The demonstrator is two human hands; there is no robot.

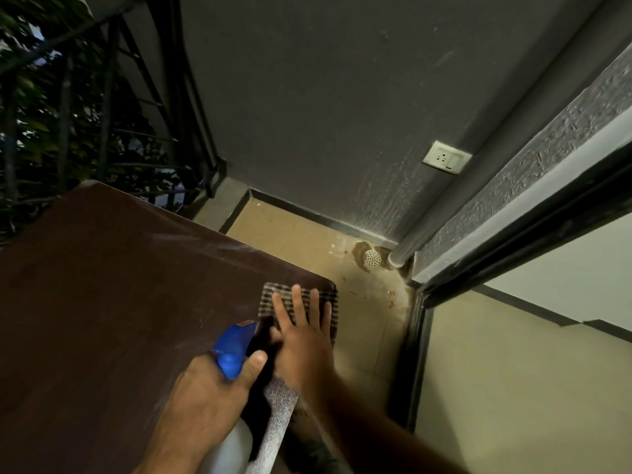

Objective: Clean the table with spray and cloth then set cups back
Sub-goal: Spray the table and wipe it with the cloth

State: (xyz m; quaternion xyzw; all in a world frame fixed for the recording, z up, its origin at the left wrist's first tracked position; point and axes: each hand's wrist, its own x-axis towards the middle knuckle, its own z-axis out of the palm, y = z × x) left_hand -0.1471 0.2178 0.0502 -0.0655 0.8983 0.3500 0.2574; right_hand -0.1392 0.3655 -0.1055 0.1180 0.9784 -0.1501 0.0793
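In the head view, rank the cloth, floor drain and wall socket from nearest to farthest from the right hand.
1. Cloth: directly under the right hand, at the table's right corner.
2. Floor drain: on the floor in the corner beyond the table.
3. Wall socket: higher on the wall, farthest.

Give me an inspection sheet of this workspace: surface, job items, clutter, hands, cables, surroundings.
Surface: dark brown table, pale smears or streaks across the top; near right corner rounded.
Job's things: checked cloth flat at the table's right corner; spray bottle with blue head, held above the table. No cups in view.
Clutter: nothing seen.
Hands: left hand gripped round the spray bottle's neck; right hand open, fingers spread, pressing on the cloth.
Cables: nothing seen.
Surroundings: grey wall with a white socket; tan floor with a round drain in the stained corner beside a pipe; dark railing with foliage behind at left; door frame at right.
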